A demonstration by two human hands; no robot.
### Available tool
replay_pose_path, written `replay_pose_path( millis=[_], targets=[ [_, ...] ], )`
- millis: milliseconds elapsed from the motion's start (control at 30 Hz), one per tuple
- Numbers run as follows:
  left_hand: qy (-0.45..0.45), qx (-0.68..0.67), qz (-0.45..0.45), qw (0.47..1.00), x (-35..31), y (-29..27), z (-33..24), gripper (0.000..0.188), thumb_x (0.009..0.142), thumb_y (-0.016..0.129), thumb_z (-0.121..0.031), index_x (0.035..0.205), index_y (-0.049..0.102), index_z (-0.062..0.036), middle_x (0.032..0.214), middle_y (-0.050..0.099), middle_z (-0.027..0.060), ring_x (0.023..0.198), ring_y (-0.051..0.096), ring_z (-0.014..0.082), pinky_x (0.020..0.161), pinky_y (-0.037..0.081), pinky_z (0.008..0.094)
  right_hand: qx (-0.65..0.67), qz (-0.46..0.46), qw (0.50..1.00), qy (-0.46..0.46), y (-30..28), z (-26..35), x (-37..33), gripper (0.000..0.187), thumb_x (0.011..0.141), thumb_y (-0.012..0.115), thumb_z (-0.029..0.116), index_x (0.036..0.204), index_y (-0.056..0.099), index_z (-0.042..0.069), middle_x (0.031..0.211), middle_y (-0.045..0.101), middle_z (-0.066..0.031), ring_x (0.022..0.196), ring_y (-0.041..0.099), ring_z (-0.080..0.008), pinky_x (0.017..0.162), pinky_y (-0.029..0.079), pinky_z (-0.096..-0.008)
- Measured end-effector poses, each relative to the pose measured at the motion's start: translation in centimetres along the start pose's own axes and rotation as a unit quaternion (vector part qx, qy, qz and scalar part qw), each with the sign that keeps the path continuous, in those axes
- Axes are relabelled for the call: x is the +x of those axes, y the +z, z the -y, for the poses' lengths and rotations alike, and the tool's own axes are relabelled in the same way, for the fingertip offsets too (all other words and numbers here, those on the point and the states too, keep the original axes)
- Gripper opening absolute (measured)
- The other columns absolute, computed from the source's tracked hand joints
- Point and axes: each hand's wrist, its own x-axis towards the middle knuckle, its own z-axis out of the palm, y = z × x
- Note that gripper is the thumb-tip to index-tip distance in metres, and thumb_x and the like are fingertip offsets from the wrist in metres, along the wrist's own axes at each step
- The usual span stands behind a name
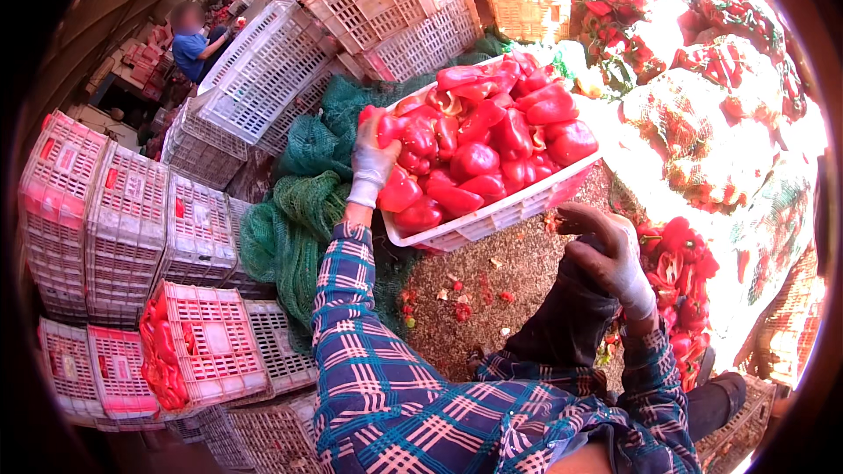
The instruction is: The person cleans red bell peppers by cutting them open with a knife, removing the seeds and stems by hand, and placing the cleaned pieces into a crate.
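A white plastic crate [479, 226] heaped with red bell peppers [475, 161] stands in front of me. My left hand [372, 165], in a pale glove, is at the crate's left side, its fingers closed around a red bell pepper [378, 125] at the edge of the heap. Part of that pepper is hidden by the fingers. To the right of the crate, over my bent knee, my right hand [610, 256] wears a glove with dark, stained fingers. Its thumb and fingers are apart, and nothing shows between them.
Green netting [303, 219] lies bunched left of the crate. Stacked crates [132, 211] fill the left side. At right are net sacks of peppers [702, 136] and loose red peppers [680, 281]. Scraps dot the floor [474, 285]. A person in blue [190, 53] is far left.
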Motion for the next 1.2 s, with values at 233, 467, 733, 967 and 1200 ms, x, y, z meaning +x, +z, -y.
replay_pose_path(
  millis=[233,467,733,967,1200],
  targets=[
    [-0.045,-0.019,-0.198,0.979,3.8,-6.1,1.4,0.066,0.075,0.074,-0.007,0.135,0.046,-0.0013,0.132,0.051,0.0195,0.122,0.050,0.0334,0.106,0.038,0.0391,-0.059,0.028,0.998,0.002,-0.5,-1.7,-0.8,0.045,0.083,0.064,0.005,0.127,0.056,0.002,0.110,0.064,-0.0142,0.101,0.062,-0.0235,0.089,0.048,-0.0342],
    [-0.147,-0.079,-0.189,0.968,9.6,-3.9,11.2,0.067,0.074,0.077,-0.011,0.132,0.048,0.0013,0.121,0.059,0.0165,0.109,0.057,0.0259,0.097,0.044,0.0356,-0.089,0.015,0.996,-0.029,0.3,-1.4,0.0,0.045,0.080,0.066,0.004,0.124,0.057,0.001,0.109,0.064,-0.0174,0.097,0.063,-0.0286,0.084,0.049,-0.0364],
    [-0.230,0.101,0.073,0.965,8.4,7.0,12.4,0.060,0.073,0.076,-0.042,0.124,0.057,-0.0157,0.110,0.065,0.0146,0.099,0.064,0.0324,0.089,0.050,0.0417,-0.124,0.018,0.992,-0.009,1.1,-1.0,1.9,0.045,0.076,0.068,0.004,0.120,0.059,0.001,0.108,0.064,-0.0194,0.099,0.062,-0.0354,0.083,0.050,-0.0398],
    [-0.120,0.214,0.056,0.968,2.0,5.9,9.0,0.069,0.079,0.066,-0.054,0.139,0.042,-0.0274,0.131,0.053,0.0126,0.116,0.054,0.0372,0.092,0.045,0.0532,-0.136,0.047,0.989,-0.029,2.7,-2.0,3.7,0.046,0.075,0.068,0.003,0.120,0.058,0.000,0.106,0.065,-0.0173,0.098,0.064,-0.0312,0.084,0.050,-0.0378],
    [-0.149,0.288,0.150,0.934,4.9,6.1,8.3,0.070,0.080,0.061,-0.061,0.139,0.039,-0.0299,0.127,0.054,0.0147,0.113,0.056,0.0366,0.090,0.047,0.0510,-0.153,0.083,0.983,-0.051,4.8,-2.1,4.1,0.044,0.082,0.070,0.013,0.123,0.058,0.006,0.109,0.065,-0.0173,0.098,0.062,-0.0374,0.082,0.050,-0.0422]
  ],
)
